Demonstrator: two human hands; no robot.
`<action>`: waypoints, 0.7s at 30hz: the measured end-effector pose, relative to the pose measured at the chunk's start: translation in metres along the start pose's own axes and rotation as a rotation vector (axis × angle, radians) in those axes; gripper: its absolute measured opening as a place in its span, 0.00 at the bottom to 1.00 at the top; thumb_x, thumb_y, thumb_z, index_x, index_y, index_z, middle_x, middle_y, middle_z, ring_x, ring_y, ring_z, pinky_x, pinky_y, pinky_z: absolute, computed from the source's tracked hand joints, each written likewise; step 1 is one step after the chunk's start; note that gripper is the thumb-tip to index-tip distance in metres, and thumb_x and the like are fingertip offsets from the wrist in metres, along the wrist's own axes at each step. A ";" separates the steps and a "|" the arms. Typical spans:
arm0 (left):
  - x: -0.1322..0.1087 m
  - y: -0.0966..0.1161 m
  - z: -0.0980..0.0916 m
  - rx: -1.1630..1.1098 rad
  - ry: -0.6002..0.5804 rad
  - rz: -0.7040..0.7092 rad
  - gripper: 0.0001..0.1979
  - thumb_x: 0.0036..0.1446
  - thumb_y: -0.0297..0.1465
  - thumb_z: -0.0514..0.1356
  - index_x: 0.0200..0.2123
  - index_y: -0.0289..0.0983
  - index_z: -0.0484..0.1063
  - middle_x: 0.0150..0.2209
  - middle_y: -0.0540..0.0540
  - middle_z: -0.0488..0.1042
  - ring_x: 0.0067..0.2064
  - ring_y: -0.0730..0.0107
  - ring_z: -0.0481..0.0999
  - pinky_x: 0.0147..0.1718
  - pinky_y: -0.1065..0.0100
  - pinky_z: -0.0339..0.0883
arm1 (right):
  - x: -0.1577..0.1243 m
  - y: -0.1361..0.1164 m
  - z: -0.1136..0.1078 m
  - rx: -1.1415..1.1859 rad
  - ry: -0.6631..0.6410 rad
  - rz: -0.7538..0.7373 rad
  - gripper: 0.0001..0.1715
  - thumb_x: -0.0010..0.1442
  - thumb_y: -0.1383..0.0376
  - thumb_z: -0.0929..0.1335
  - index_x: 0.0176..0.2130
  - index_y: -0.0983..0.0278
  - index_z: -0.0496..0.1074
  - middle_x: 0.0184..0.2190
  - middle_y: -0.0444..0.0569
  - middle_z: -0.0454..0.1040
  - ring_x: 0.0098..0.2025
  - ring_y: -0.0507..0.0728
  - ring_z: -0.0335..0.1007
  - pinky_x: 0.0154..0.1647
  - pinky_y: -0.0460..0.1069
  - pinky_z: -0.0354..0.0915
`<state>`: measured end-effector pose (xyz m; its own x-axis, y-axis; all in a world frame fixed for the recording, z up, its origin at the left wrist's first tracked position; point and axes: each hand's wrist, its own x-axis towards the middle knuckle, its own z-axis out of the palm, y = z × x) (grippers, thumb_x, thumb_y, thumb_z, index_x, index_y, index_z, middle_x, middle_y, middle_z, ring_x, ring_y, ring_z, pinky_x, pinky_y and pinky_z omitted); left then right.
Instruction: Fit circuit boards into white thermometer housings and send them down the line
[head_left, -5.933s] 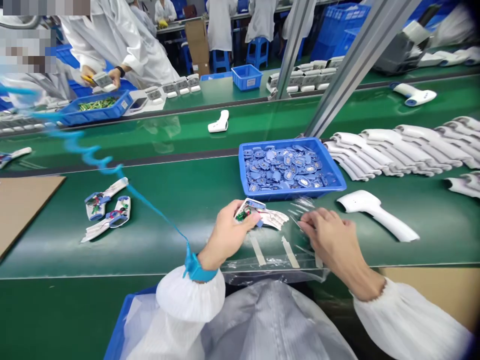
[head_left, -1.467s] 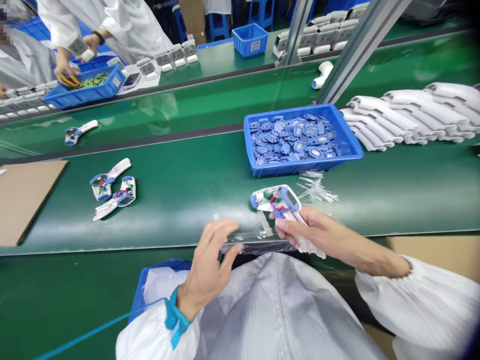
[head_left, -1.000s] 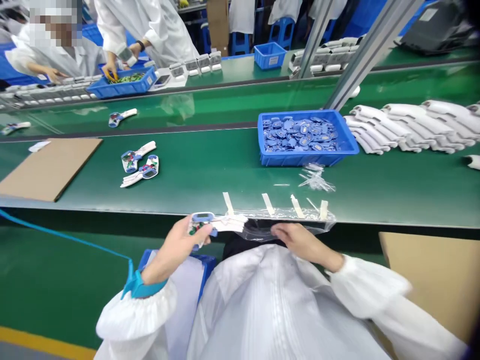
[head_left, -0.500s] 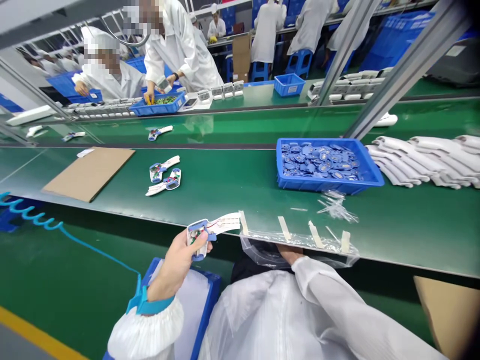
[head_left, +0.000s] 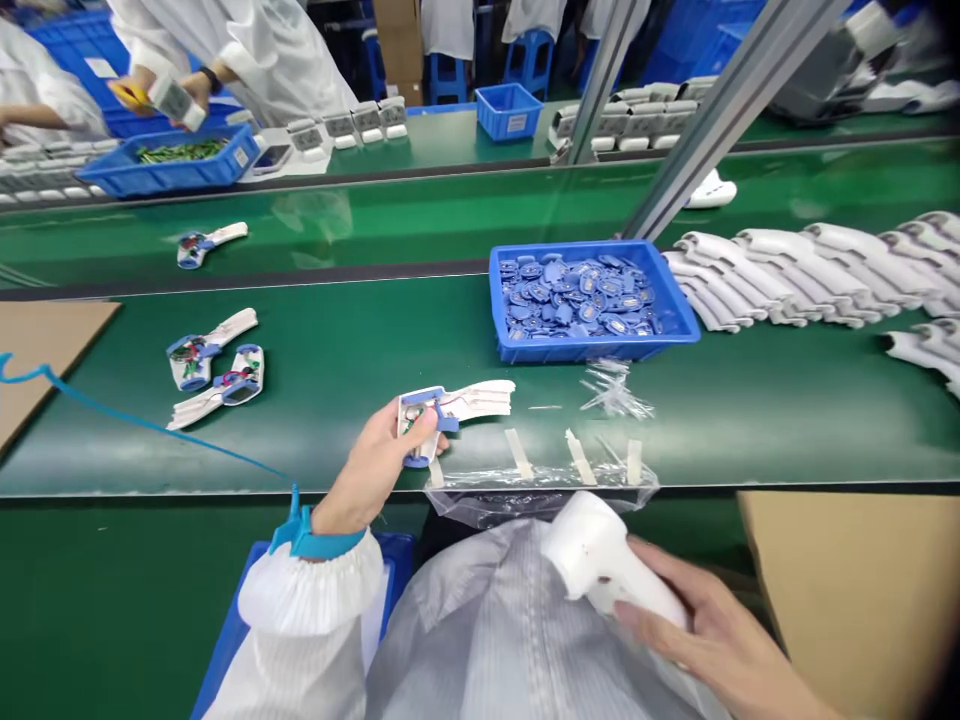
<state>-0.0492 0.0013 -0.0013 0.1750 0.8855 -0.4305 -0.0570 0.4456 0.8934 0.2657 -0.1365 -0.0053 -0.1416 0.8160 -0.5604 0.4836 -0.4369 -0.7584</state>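
Observation:
My left hand [head_left: 373,468] grips an opened gun-shaped infrared thermometer half [head_left: 450,412] by its head, above the green belt. Its blue-framed head shows a small circuit board and red wires. My right hand [head_left: 701,640] is low at the lower right, near my body, and holds a white thermometer shell [head_left: 607,565] with its rounded head upward. A crumpled clear plastic bag [head_left: 540,508] lies along the belt's near edge between my hands, with several paper tape strips stuck to it.
A blue tray [head_left: 592,352] of small blue parts stands on the belt beside a bundle of clear plastic strips [head_left: 615,390]. Stacked white shells [head_left: 795,270] lie to the right. Two opened thermometers [head_left: 214,365] lie to the left. Co-workers handle parts on the far belt.
My right hand has come out from behind my sleeve and now holds a white shell near my body. My left hand still holds the opened thermometer half.

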 end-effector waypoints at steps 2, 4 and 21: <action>0.003 0.000 0.004 0.050 -0.119 -0.004 0.24 0.63 0.46 0.62 0.52 0.33 0.70 0.40 0.42 0.77 0.37 0.68 0.75 0.34 0.70 0.65 | 0.012 -0.019 -0.007 -0.212 0.162 -0.242 0.19 0.60 0.54 0.71 0.50 0.55 0.75 0.52 0.55 0.74 0.48 0.65 0.74 0.44 0.56 0.72; 0.004 0.001 0.007 0.083 -0.250 0.014 0.24 0.64 0.48 0.60 0.52 0.34 0.70 0.42 0.41 0.77 0.39 0.67 0.75 0.36 0.70 0.66 | 0.033 -0.041 -0.009 -0.397 0.270 -0.512 0.20 0.62 0.60 0.69 0.54 0.53 0.73 0.57 0.54 0.71 0.55 0.66 0.70 0.52 0.59 0.69; 0.005 -0.024 0.029 0.863 0.071 0.784 0.25 0.64 0.28 0.61 0.62 0.39 0.61 0.64 0.38 0.65 0.66 0.57 0.64 0.65 0.55 0.60 | 0.106 -0.117 0.002 0.150 -0.363 -0.167 0.22 0.64 0.47 0.67 0.47 0.61 0.67 0.31 0.43 0.71 0.31 0.53 0.66 0.32 0.48 0.61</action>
<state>-0.0184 -0.0089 -0.0208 0.3313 0.8958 0.2964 0.5667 -0.4401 0.6965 0.1927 -0.0002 0.0234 -0.5152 0.7056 -0.4865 0.3008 -0.3826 -0.8736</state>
